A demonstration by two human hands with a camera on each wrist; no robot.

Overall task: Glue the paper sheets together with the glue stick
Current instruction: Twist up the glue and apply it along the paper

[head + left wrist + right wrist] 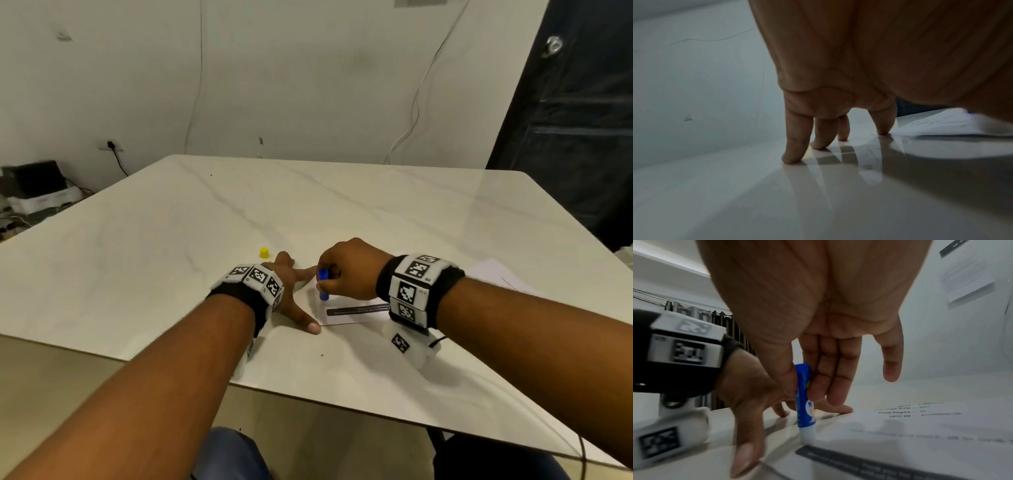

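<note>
My right hand (pixel 346 274) grips a blue glue stick (pixel 323 284) upright between thumb and fingers. In the right wrist view the glue stick's (pixel 803 394) white tip touches the left edge of a printed paper sheet (pixel 900 426). That sheet (pixel 346 313), marked with a black bar, lies flat on the table. My left hand (pixel 291 294) is spread open just left of the sheet, its thumb and forefinger touching down at the paper's edge. In the left wrist view its fingertips (pixel 795 146) press on the tabletop beside the paper (pixel 937 125).
A yellow cap (pixel 264 253) stands on the marble table (pixel 205 222) just beyond my left hand. A second paper sheet (pixel 496 277) lies behind my right wrist. The near table edge runs under my forearms.
</note>
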